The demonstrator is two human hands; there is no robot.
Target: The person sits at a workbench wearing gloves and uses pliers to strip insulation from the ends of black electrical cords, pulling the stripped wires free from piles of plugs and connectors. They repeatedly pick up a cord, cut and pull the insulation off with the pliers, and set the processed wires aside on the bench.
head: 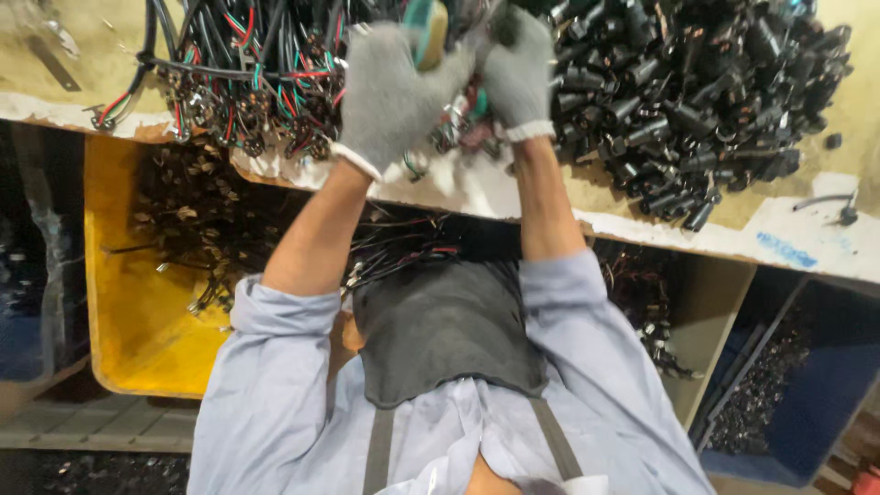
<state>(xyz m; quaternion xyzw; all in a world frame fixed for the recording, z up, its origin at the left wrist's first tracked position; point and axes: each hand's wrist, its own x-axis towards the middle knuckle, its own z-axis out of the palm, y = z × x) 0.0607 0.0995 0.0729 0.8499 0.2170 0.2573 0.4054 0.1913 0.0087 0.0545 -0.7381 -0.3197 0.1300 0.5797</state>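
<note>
I see the gloved left hand (390,96) curled tight around a teal-and-tan tool (423,32); right hand (521,78) bunched closed over the wire bundle (275,82), probably pinching a connector, beside the black plug heap (697,92).

Both hands, the left hand (390,96) and the right hand (520,75), wore grey knitted gloves with white cuffs. The pale blue shirt's sleeves (275,321) were pushed up past the elbows, and a dark grey apron (449,330) with grey straps covered the chest.
</note>
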